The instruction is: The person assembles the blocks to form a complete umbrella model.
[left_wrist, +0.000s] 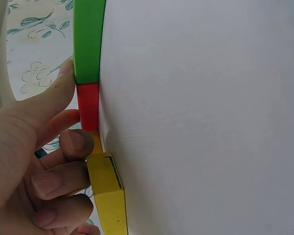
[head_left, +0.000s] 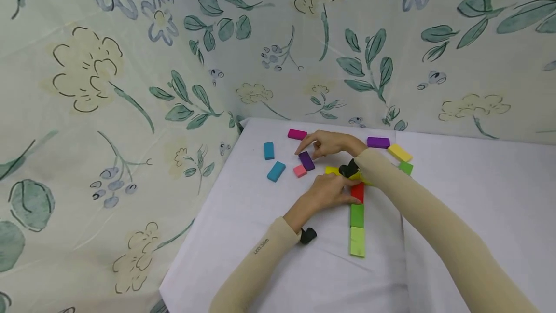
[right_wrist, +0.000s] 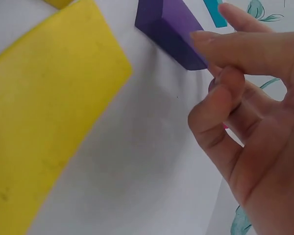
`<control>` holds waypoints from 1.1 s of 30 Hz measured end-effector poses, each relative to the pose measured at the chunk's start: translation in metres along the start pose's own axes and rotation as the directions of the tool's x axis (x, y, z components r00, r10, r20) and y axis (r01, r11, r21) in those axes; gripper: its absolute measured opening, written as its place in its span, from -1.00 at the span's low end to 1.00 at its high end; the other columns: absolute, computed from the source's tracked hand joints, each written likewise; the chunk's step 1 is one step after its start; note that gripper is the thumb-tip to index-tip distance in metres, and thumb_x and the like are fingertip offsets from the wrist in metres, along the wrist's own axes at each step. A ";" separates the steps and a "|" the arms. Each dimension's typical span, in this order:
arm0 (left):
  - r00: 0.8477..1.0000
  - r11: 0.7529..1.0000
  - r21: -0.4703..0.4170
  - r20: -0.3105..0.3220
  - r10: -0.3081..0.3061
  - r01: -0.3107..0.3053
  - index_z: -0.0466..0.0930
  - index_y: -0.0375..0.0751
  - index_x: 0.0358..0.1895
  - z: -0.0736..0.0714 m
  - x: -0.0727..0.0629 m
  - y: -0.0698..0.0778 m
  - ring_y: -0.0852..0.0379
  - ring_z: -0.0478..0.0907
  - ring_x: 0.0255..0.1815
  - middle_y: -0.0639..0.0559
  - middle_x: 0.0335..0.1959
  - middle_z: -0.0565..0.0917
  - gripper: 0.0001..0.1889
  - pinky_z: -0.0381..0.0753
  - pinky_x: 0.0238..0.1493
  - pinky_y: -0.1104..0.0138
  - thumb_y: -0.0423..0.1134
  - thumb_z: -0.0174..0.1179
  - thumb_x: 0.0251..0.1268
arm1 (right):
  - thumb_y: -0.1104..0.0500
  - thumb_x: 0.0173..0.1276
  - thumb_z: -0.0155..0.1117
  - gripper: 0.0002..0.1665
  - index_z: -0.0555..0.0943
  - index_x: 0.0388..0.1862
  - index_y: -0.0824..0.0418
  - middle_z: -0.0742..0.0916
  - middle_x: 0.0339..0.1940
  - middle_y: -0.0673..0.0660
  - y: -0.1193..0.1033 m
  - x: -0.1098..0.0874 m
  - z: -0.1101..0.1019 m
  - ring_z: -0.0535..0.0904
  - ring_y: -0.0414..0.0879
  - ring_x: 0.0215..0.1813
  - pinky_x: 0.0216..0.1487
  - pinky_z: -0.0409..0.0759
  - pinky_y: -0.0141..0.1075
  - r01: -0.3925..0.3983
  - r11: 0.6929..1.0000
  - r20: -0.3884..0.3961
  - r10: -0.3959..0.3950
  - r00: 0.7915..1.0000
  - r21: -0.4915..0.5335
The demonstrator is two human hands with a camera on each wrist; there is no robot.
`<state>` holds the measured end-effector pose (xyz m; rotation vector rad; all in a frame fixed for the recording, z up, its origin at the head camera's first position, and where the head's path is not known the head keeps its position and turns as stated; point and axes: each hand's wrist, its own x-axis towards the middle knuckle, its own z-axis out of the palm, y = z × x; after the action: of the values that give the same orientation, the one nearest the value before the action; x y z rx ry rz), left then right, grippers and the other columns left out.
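My left hand [head_left: 330, 191] grips the red block [head_left: 358, 192] in a column of flat blocks, its fingers bent along the left side. In the left wrist view the thumb lies where a green block [left_wrist: 88, 44] meets the red one, and other fingertips lie close to a yellow block [left_wrist: 108, 196]. My right hand [head_left: 326, 144] reaches across to a dark purple block [head_left: 306, 161], thumb and index finger on either side of it. In the right wrist view a gap shows between index finger and the purple block [right_wrist: 174, 34]; the thumb tip overlaps its edge.
Two blue blocks [head_left: 276, 171], a magenta block [head_left: 297, 134] and a pink block [head_left: 299, 171] lie around the right hand. Beyond its forearm are another purple block [head_left: 378, 142], a yellow block [head_left: 399, 152] and a green block [head_left: 406, 168]. A light green block [head_left: 357, 242] ends the column.
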<state>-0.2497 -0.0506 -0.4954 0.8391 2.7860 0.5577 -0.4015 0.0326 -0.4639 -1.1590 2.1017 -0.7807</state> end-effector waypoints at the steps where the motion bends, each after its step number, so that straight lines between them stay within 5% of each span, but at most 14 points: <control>1: 1.000 1.000 0.006 -0.003 0.000 0.000 0.54 0.21 0.42 0.000 0.000 0.001 0.25 0.43 -0.44 0.19 -0.64 0.50 -0.36 0.30 -0.42 0.45 0.24 0.35 0.30 | 0.45 0.38 0.24 -0.45 0.67 0.31 0.13 0.59 0.37 0.19 0.001 0.000 0.000 0.38 -0.08 -0.49 -0.39 0.42 -0.41 0.001 1.000 0.006 -0.001 1.000 0.000; 14: 1.000 1.000 0.011 -0.011 0.003 -0.003 0.53 0.22 0.42 -0.002 0.000 0.003 0.25 0.35 -0.52 0.18 -0.67 0.34 -0.37 0.20 -0.47 0.45 0.23 0.35 0.30 | 0.42 0.31 0.34 -0.57 0.80 0.10 0.10 0.58 0.35 0.24 -0.004 0.001 -0.001 0.51 0.01 -0.05 -0.05 0.54 -0.29 -0.032 0.994 0.014 0.034 0.999 -0.108; 22: 1.000 1.000 0.027 -0.027 0.009 -0.009 0.61 0.19 0.36 -0.002 0.000 0.002 0.26 0.32 -0.52 0.19 -0.65 0.25 -0.41 0.12 -0.51 0.48 0.23 0.36 0.30 | 0.36 0.23 0.53 -0.68 0.82 -0.05 0.09 0.65 0.23 0.19 -0.010 -0.001 0.001 0.54 -0.03 -0.17 -0.09 0.60 -0.32 -0.055 0.986 -0.010 0.054 0.998 -0.160; 33: 0.999 0.999 0.033 -0.033 0.007 -0.006 0.61 0.19 0.36 -0.001 0.000 0.002 0.27 0.19 -0.61 0.19 -0.65 0.21 -0.40 0.09 -0.53 0.47 0.24 0.36 0.29 | 0.33 0.28 0.51 -0.68 0.82 0.00 0.10 0.73 0.05 0.13 0.000 -0.008 0.001 0.53 0.11 0.09 0.14 0.56 -0.17 -0.044 0.989 -0.008 0.043 0.999 -0.139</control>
<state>-0.2489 -0.0494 -0.4940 0.8537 2.8309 0.5328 -0.3970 0.0389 -0.4630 -1.1799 2.2076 -0.6256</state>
